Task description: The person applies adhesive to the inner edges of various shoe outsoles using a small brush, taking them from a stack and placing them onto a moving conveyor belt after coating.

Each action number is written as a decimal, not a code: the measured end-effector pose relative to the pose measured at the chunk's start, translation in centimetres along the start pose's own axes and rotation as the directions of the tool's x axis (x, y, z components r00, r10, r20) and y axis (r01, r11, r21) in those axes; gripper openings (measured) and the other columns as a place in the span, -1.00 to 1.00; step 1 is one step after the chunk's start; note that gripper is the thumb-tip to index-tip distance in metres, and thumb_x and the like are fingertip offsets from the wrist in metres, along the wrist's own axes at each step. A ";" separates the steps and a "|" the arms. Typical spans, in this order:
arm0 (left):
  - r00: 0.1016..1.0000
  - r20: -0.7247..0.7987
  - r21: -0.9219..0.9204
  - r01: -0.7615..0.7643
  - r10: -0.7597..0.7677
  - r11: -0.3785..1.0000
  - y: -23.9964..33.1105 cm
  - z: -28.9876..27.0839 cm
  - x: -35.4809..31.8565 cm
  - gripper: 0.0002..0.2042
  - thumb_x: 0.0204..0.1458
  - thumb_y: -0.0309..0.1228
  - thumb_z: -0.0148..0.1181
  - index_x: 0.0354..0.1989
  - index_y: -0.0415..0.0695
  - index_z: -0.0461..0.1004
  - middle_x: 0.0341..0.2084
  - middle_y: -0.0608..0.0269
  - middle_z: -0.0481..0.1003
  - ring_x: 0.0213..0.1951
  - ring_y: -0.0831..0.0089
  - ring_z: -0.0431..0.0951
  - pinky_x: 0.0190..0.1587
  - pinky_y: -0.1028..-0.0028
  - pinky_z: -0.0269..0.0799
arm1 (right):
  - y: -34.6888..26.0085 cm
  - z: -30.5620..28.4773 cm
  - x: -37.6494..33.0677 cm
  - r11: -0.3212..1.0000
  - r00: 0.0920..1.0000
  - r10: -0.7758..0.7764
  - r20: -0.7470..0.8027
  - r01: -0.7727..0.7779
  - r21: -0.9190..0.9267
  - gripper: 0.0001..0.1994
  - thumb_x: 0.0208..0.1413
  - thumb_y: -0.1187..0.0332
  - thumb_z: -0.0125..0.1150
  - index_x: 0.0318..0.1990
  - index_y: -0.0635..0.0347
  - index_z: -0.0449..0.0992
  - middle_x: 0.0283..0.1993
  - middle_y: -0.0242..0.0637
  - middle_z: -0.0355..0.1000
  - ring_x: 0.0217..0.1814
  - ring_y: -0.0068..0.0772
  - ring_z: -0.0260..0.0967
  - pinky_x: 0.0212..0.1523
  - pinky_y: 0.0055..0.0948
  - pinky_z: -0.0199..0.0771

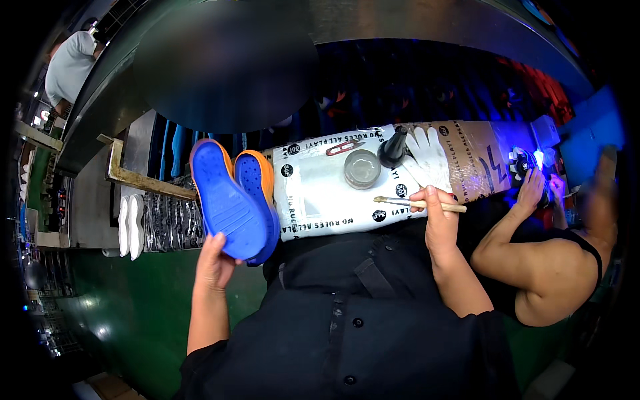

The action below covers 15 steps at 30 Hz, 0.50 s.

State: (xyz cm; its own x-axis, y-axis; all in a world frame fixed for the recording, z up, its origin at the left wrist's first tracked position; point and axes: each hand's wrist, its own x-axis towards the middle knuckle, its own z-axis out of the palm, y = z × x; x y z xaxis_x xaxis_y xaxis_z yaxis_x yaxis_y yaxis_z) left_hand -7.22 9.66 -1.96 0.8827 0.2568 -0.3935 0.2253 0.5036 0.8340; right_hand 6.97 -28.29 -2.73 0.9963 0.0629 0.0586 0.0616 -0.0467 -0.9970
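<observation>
My left hand (217,263) is closed on the heel end of a blue shoe sole (230,213), its thumb lying on the face. Behind it, and partly covered by it, is a second blue sole (255,177) with an orange rim and small holes. Whether the hand also grips this second one, I cannot tell. My right hand (437,210) pinches a wooden-handled brush (397,201), its bristles pointing left over the white-wrapped work surface (313,193). Just above the bristles stands a round greyish jar (362,177). Next to the jar is a black bottle (392,152) with a pointed nozzle.
A white glove (429,157) lies right of the bottle; a small red tool (343,147) lies behind the jar. White soles (131,223) rest on a rack at left. Dark rows of parts line the far side. At right a co-worker's arms (527,213) work under blue light.
</observation>
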 end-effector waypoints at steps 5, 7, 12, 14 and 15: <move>0.932 -0.043 0.289 -0.332 0.359 0.898 -2.0 7.7 1.5 -0.49 -0.01 -0.44 0.21 0.12 -0.20 0.17 -0.16 0.13 0.43 -0.25 0.42 0.50 -0.38 0.44 0.48 | -2.4 1.3 0.3 0.994 0.998 -0.066 0.021 0.064 0.090 -0.60 0.29 0.22 -0.08 -0.43 0.36 0.52 -0.51 -0.25 0.44 -0.46 -0.51 0.35 -0.19 -0.44 0.35; 0.888 0.011 0.429 -0.419 0.459 0.800 -2.1 9.5 2.0 -0.55 0.01 -0.54 0.16 0.09 -0.23 0.19 -0.17 0.14 0.44 -0.19 0.40 0.50 -0.16 0.43 0.47 | -3.2 1.5 0.9 0.966 0.964 -0.248 0.100 0.254 -0.046 -0.65 0.25 0.27 -0.04 -0.47 0.31 0.55 -0.55 -0.27 0.47 -0.44 -0.46 0.38 -0.07 -0.30 0.31; 0.805 0.112 0.411 -0.572 0.583 0.710 -2.2 12.6 2.9 -0.57 -0.04 -0.57 0.18 0.03 -0.29 0.24 -0.19 0.13 0.47 -0.20 0.42 0.52 -0.08 0.46 0.42 | -5.9 3.8 0.8 0.821 0.804 -0.506 0.312 0.560 -0.112 -0.76 0.13 0.35 0.04 -0.52 0.15 0.57 -0.54 -0.38 0.49 -0.42 -0.36 0.39 0.03 -0.25 0.23; 0.809 0.128 0.402 -0.571 0.573 0.716 -1.9 13.1 2.8 -0.56 -0.06 -0.58 0.19 0.03 -0.30 0.24 -0.18 0.13 0.47 -0.18 0.42 0.52 -0.07 0.44 0.42 | -5.9 4.3 0.8 0.775 0.760 -0.545 0.354 0.618 -0.135 -0.81 0.09 0.35 0.09 -0.51 0.12 0.58 -0.54 -0.40 0.48 -0.42 -0.38 0.39 0.03 -0.26 0.23; 0.803 0.154 0.410 -0.581 0.575 0.703 -1.8 13.3 2.7 -0.56 -0.07 -0.59 0.19 0.03 -0.30 0.25 -0.19 0.12 0.48 -0.18 0.42 0.52 -0.06 0.44 0.42 | -5.8 4.5 0.7 0.777 0.763 -0.540 0.354 0.614 -0.137 -0.81 0.09 0.35 0.09 -0.51 0.12 0.58 -0.54 -0.40 0.48 -0.42 -0.38 0.39 0.03 -0.26 0.23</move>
State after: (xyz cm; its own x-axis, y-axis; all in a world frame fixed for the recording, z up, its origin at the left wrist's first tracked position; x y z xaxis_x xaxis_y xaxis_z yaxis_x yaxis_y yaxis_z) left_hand 0.24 -1.49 0.58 0.9022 0.3692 0.2229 -0.1859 -0.1335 0.9735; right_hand 7.09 -23.52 2.89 0.7060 0.4264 0.5655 0.6677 -0.1347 -0.7321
